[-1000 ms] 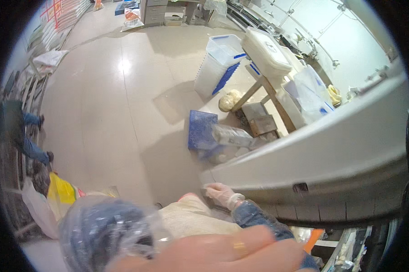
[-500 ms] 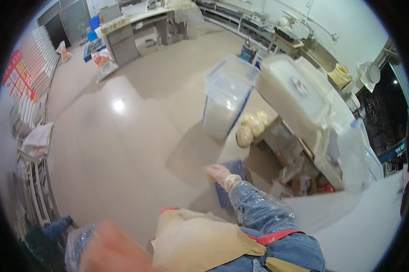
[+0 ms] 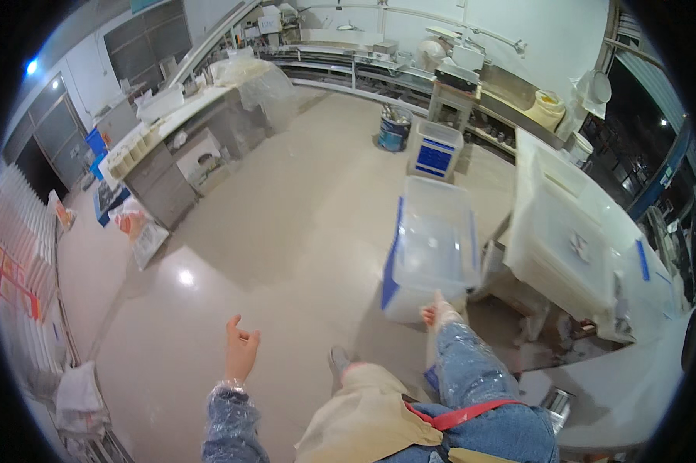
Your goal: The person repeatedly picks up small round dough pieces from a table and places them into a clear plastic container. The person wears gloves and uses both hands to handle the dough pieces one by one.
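Note:
My left hand (image 3: 242,351) is held out over the floor, empty, fingers apart. Clear plastic film wraps its sleeve. My right hand (image 3: 439,312) is at the near side of a clear plastic storage bin (image 3: 435,231) with blue edging; one finger points forward and the others are partly bent. Whether it touches the bin I cannot tell. To the bin's right, a white, translucent lidded tub (image 3: 564,247) lies on the worktable.
Farther off stand a smaller clear bin (image 3: 436,150) with a blue panel and a blue bucket (image 3: 394,130). A long counter (image 3: 163,181) runs along the left, with a bag (image 3: 142,234) on the floor beside it. A metal object (image 3: 558,407) is near my right elbow.
The view has swung up and to the right. My left hand has risen forward from low beside my apron. My right hand is now against the bin's outline. The pale round balls no longer show.

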The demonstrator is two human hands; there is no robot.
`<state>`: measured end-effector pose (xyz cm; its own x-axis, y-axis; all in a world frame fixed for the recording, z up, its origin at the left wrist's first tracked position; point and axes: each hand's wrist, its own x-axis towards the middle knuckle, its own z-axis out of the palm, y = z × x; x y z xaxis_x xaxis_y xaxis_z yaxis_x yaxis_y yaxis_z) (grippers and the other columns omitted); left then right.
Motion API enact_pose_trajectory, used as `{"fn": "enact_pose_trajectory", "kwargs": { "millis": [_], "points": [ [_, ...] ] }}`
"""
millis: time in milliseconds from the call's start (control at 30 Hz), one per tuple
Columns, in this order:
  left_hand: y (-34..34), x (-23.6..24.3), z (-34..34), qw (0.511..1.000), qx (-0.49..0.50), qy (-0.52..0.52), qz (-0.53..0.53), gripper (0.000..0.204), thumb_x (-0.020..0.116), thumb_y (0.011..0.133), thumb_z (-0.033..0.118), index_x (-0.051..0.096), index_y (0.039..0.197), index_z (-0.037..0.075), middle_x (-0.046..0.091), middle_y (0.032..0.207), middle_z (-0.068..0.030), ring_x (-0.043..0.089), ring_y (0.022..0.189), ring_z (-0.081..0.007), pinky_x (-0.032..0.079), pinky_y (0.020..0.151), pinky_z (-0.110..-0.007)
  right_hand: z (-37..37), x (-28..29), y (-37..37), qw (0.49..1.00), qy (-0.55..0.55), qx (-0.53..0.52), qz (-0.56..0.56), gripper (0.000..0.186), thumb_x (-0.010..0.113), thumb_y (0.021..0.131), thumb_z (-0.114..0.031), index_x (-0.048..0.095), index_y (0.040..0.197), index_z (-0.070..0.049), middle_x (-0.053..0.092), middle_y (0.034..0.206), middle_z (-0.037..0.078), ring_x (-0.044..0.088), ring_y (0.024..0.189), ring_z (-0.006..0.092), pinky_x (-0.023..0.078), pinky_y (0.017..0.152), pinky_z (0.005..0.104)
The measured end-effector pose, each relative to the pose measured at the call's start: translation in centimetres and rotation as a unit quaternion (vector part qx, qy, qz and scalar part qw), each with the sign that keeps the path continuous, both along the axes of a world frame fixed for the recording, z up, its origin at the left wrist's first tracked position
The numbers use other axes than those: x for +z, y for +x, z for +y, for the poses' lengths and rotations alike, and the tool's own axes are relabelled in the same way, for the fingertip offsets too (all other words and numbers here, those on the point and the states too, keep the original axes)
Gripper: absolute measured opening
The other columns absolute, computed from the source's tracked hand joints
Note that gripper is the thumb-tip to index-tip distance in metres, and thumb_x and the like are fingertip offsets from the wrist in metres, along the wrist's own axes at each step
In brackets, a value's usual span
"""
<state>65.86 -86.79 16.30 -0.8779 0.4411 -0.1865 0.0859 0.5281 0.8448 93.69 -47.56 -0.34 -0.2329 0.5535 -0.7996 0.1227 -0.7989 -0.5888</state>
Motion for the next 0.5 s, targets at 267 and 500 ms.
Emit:
{"fn": "enact_pose_trajectory", "kwargs": {
  "millis": [267, 500],
  "points": [
    [-23.4, -11.5, -18.7, 0.893, 0.166, -0.406, -0.1, 0.067, 0.06, 0.08, 0.027, 0.031, 0.136, 0.003, 0.041, 0.133, -0.0214, 0.041, 0.122, -0.0363, 0.032, 0.104, -0.041, 2.9, -5.3, -8.0, 0.926, -0.042, -0.351, -0.135, 0.045, 0.057, 0.082, -0.044, 0.055, 0.106, -0.006, 0.06, 0.089, 0.011, 0.054, 0.071, 0.0245, 0.044, 0.055, 0.0318],
    [-26.4, -15.1, -27.1, 0.725, 0.287, -0.453, -0.432, 0.059, 0.057, 0.083, 0.029, 0.036, 0.133, 0.006, 0.041, 0.133, -0.0184, 0.039, 0.123, -0.0349, 0.032, 0.103, -0.042, 8.8, -3.6, -19.5, 0.94, -0.033, -0.276, -0.198, 0.036, 0.052, 0.084, -0.038, 0.054, 0.1, -0.006, 0.059, 0.087, 0.012, 0.054, 0.069, 0.0243, 0.044, 0.053, 0.0325]
  ]
}}
